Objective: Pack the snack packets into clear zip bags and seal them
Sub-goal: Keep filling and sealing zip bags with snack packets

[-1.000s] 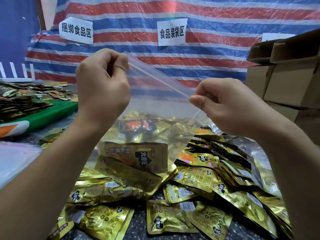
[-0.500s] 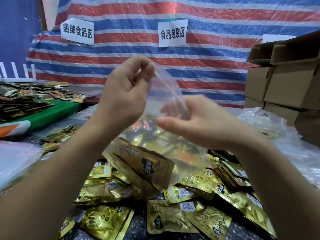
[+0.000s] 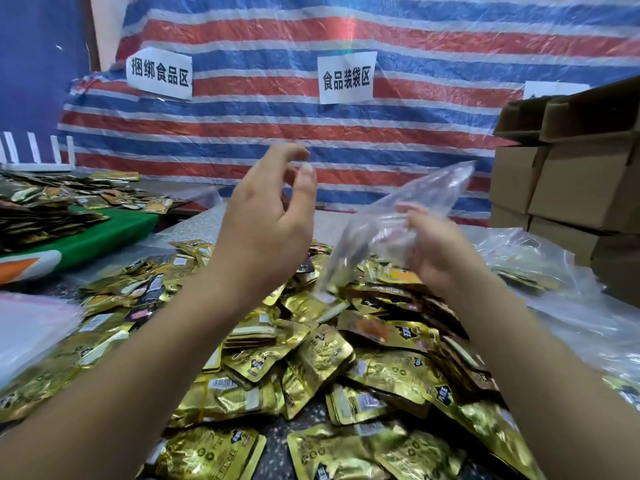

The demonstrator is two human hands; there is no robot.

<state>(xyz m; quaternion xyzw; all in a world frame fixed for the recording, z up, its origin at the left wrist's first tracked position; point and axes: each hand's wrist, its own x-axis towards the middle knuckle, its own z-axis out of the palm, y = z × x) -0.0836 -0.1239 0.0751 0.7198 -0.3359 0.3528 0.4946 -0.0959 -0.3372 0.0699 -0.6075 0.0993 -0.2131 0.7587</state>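
My right hand (image 3: 438,251) grips a crumpled, clear, thin plastic zip bag (image 3: 408,223), fingers curled into its film, and holds it raised over the middle of the table. The bag tilts, one corner pointing up and to the right, the other drooping toward the pile below. Motion blurs it, so I cannot tell whether it holds packets or whether its strip is pressed shut.

My left hand (image 3: 273,216) hangs in the air just beside the bag, not touching it, holding nothing, its fingers loosely bent and its thumb and forefinger apart.

Below both hands lies a broad heap of flat, shiny gold foil snack packets (image 3: 311,358), each a small crinkled pouch with a dark logo and a white barcode patch (a few darker and orange ones are mixed in). They overlap loosely across a dark speckled tabletop (image 3: 277,445).

I judge the job far from finished: nearly every packet in view is loose, and I see no sealed bag set aside.

At the left edge lies a pale, glossy stack of flat plastic (image 3: 31,327), perhaps spare bags. On the right sit plain brown cardboard boxes (image 3: 568,181), matte and square-edged. Behind everything hangs a woven tarpaulin in red, white and blue stripes (image 3: 415,140).
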